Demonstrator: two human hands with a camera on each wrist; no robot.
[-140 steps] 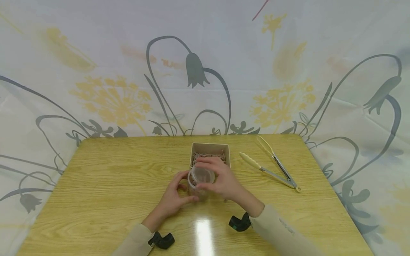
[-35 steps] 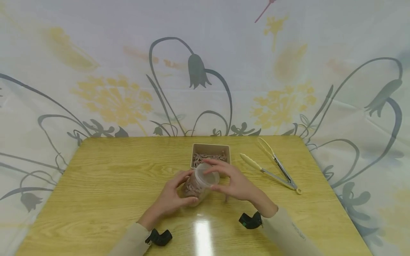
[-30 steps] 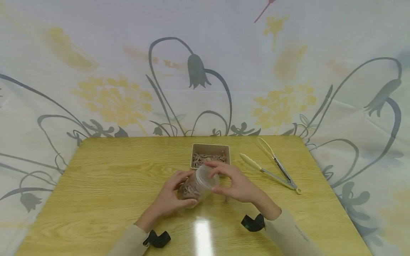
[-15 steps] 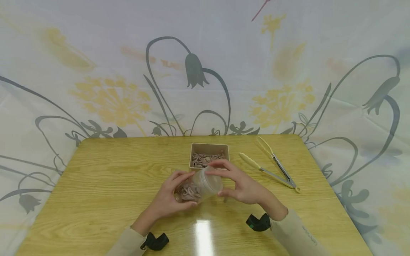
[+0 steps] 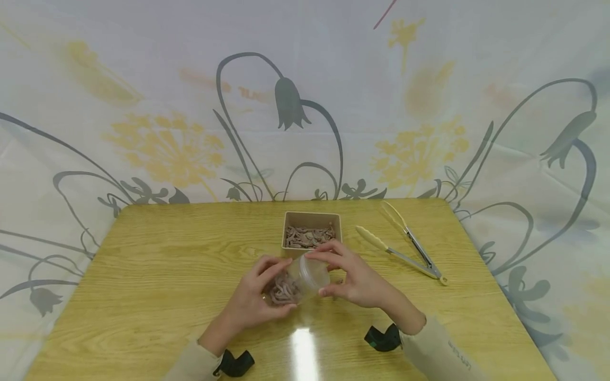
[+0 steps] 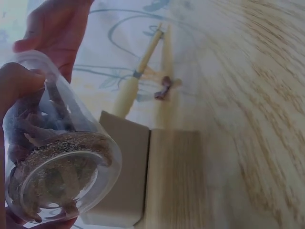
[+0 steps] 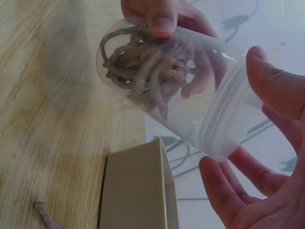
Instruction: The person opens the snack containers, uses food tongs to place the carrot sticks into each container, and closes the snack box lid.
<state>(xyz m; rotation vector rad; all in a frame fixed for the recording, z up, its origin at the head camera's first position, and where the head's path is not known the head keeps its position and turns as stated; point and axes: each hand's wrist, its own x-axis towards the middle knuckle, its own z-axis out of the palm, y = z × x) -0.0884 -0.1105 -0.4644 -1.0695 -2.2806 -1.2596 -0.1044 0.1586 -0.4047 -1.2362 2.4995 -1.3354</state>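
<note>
A clear plastic jar (image 5: 296, 280) is tilted on its side between the two hands, its rim end toward the right. Brownish, wrinkled dried strips (image 7: 147, 67) lie bunched toward its base. My left hand (image 5: 254, 293) grips the jar's body near the base, thumb on the near side. At the rim, my right hand (image 5: 355, 275) has its thumb and fingers spread around the edge. Just beyond the jar stands a beige rectangular box (image 5: 312, 214), with more of the same strips inside. One loose strip (image 7: 46, 215) lies on the table near the box.
Tongs (image 5: 412, 248) with cream-coloured tips lie spread on the table (image 5: 190, 264) to the right of the box. A white cloth (image 5: 167, 69) with printed flowers hangs behind the table's far edge. Black wrist mounts (image 5: 383, 338) sit at both sleeves.
The jar has gone from nearly upright to tilted, rim turning rightward, and its strips have shifted inside. My right hand has moved right along with the rim. The box and tongs stay put.
</note>
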